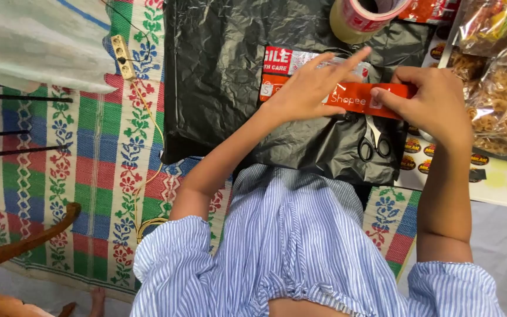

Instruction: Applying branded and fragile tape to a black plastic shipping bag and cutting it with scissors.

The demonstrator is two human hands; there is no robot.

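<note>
A black plastic-wrapped parcel [230, 76] lies on a woven mat in front of me. An orange strip of tape [359, 100] runs across its top, with more red and orange tape beside it. My left hand [312, 88] lies flat on the strip, fingers stretched, pressing it down. My right hand [435, 100] pinches the strip's right end. Scissors [374, 141] rest on the parcel just below the strip.
A roll of red-and-white tape [362, 17] sits at the parcel's far edge. Clear bags of snacks [500, 76] and a sheet of round stickers [441, 158] lie at the right. A power strip [125, 57] with its cord lies on the colourful mat [77, 152]. A wooden chair arm [24, 246] curves at lower left.
</note>
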